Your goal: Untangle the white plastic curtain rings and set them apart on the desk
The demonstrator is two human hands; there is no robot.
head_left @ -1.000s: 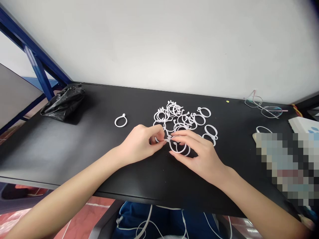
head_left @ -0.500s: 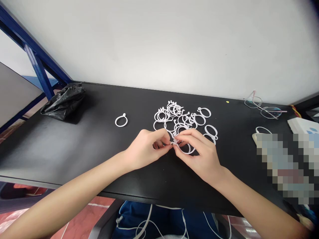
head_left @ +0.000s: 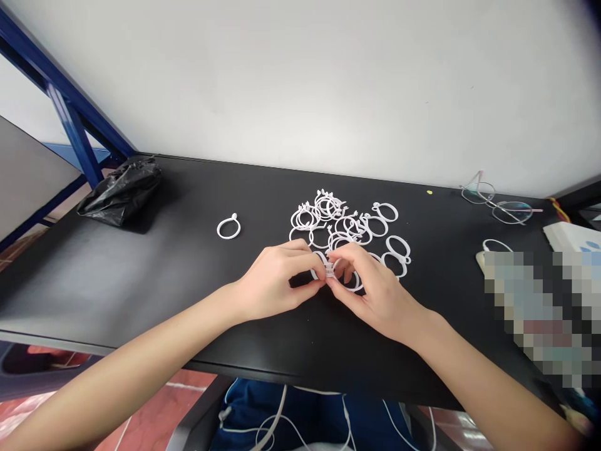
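A pile of white plastic rings lies in the middle of the black table. Just in front of the pile, my left hand and my right hand meet fingertip to fingertip. Both pinch one white ring at its clasp, the left from the left side, the right from the right. Part of that ring is hidden under my right fingers. One lone closed ring lies apart, to the left of the pile.
A crumpled black plastic bag sits at the table's back left. Eyeglasses lie at the back right, near a white box and a blurred patch. White cables hang below the front edge. A blue frame stands at left.
Both hands have drawn closer together over the ring they hold. My right fingers, spread a second ago, have curled in and now pinch the ring's clasp against my left fingertips.
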